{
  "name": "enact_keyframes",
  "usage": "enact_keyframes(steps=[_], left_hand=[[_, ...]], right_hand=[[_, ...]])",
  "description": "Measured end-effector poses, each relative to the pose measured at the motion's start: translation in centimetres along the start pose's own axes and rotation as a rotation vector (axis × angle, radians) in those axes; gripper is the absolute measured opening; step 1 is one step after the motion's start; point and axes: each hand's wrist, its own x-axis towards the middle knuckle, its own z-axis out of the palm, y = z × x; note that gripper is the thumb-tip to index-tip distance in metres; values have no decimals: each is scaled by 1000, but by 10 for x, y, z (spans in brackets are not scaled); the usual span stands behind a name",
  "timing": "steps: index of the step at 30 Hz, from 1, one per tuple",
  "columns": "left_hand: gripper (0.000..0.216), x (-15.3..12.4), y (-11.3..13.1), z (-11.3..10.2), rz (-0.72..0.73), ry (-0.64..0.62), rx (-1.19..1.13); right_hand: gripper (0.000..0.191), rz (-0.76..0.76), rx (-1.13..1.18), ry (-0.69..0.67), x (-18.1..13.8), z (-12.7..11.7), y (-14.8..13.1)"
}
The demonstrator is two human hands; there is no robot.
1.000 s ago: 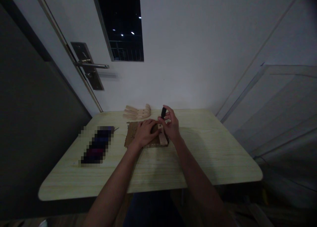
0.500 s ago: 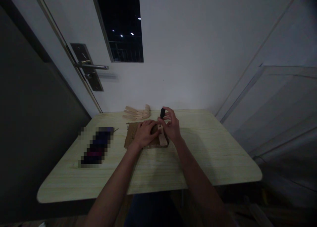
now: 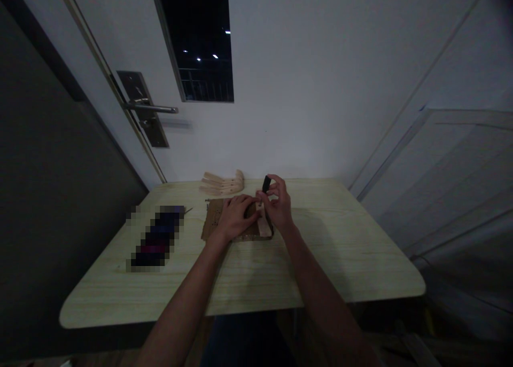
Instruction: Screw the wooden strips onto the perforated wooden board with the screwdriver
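Note:
A pale wooden piece with a dark hole lies lengthwise on the right part of a worn brown cardboard sheet. My left hand rests flat over the cardboard, fingers stretched out, its thumb and fingertips pressing at the left side of the wooden piece. Between the fingers of my right hand is a short black-handled tool, tilted above the far end of that piece. The fingers hide the tool's lower end, and its tip cannot be made out.
Several similar wooden pieces lie side by side at the table's back edge. A pixelated dark item is at the left of the pale table. Behind stands a white door with a metal handle.
The black handle in my right hand has tilted a little to the right. My left hand stays in place on the cardboard. The view has shifted slightly.

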Motion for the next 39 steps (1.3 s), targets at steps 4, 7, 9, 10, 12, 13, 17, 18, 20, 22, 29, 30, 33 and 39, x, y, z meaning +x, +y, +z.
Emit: enact_keyframes(steps=[4, 7, 9, 10, 12, 13, 17, 18, 20, 22, 29, 30, 33, 39], left_hand=[[37, 0, 1, -1, -5, -9, -4], [37, 0, 2, -1, -5, -10, -5], [38, 0, 3, -1, -10, -12, 0], [38, 0, 3, -2, -16, -16, 4], [38, 0, 4, -2, -25, -24, 11], [38, 0, 4, -2, -28, -25, 13], [37, -1, 3, -1, -16, -15, 7], [37, -1, 2, -1, -12, -13, 5], [38, 0, 1, 0, -8, -14, 1], [38, 0, 1, 0, -9, -12, 1], [36, 0, 1, 0, -9, -4, 5], [36, 0, 1, 0, -9, -4, 6], [36, 0, 1, 1, -11, -2, 13], [38, 0, 0, 2, -3, -4, 12]], right_hand=[[48, 1, -22, 21, 1, 0, 1], [47, 0, 24, -34, 0, -5, -3], [46, 2, 65, -71, -1, -7, -4], [46, 8, 80, -77, -1, -7, -4], [45, 19, 95, -73, -1, -6, -3], [45, 21, 90, -64, -1, -5, -2], [49, 7, 22, -22, 0, -2, 2], [51, 5, 14, -20, 0, -2, 2], [53, 9, 22, -29, 0, -4, 1], [50, 11, 47, -53, 0, -7, 0], [43, -41, 58, -94, 1, -10, 4], [43, -42, 52, -88, 1, -9, 5], [44, -28, 34, -64, 2, -6, 6], [46, -22, 10, -67, 2, -6, 2]])
